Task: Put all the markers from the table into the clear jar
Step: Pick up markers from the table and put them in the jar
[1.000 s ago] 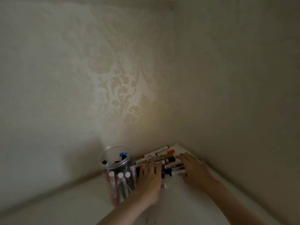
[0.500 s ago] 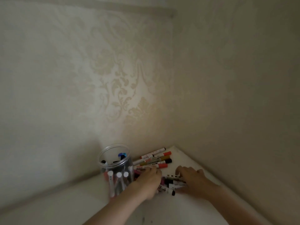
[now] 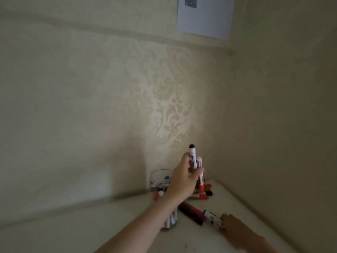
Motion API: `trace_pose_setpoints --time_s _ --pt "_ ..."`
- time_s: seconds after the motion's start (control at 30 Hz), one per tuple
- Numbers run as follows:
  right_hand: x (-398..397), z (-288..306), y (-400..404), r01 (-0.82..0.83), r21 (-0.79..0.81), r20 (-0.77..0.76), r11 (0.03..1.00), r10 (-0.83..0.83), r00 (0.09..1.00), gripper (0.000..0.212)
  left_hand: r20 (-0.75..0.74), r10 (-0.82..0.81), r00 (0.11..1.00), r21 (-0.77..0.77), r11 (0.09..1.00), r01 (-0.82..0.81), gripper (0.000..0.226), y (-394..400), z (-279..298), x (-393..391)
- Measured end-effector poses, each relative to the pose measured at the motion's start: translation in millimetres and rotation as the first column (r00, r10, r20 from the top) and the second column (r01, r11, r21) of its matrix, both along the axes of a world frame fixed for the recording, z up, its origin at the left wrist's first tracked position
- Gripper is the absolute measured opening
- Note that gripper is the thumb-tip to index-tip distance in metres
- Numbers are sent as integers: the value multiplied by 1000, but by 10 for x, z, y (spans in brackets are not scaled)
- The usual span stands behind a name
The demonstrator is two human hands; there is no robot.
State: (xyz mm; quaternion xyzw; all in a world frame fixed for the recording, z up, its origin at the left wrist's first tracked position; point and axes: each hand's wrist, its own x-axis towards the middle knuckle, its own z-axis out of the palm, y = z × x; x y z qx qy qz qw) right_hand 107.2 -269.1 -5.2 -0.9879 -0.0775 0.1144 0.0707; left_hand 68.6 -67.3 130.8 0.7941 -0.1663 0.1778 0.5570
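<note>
The clear jar stands near the wall corner with several markers inside, partly hidden by my left forearm. My left hand is raised just right of the jar's mouth, shut on a bunch of upright markers with dark and pink caps. Several loose markers lie on the white table: red and orange ones in the corner, dark red ones nearer me. My right hand rests low on the table, its fingers on a white marker with a dark cap.
Two patterned beige walls meet in a corner right behind the jar and markers. A white sheet of paper with a printed code hangs high on the wall. The table's right edge runs along the right wall.
My left hand has lifted from the table with a bunch of markers, up beside the jar's mouth. My right hand has slid toward me along the table. The view has tilted upward.
</note>
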Motion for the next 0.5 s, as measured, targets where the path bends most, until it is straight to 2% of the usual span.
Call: trace_pose_setpoints --time_s 0.07,0.1,0.13,0.2,0.27,0.33,0.4,0.5 --pt "-30 40 2 24 40 20 999 -25 999 14 32 -10 999 -173 985 16 31 318 339 12" --pt "-43 91 11 51 78 43 996 -54 998 12 56 7 998 -203 979 5 38 506 454 26" --pt "-51 170 37 76 145 77 987 -88 993 12 71 39 997 -201 979 -24 46 694 509 49" --pt "-54 401 148 86 386 179 918 -166 970 12 81 132 988 -127 984 -121 61 992 506 86" --pt "-96 741 392 -9 649 280 760 -228 932 12 83 179 980 -10 984 -178 72 1122 409 95" --pt "-165 1138 721 -148 819 330 555 -244 912 9 68 132 989 50 990 -135 80 1108 276 93" --pt "-212 1462 1023 -259 883 371 391 -243 897 13 74 101 992 65 992 -106 86 1076 149 133" --pt "-165 1677 1317 -308 908 377 286 -232 897 16 116 163 980 106 979 -176 86 1081 23 240"
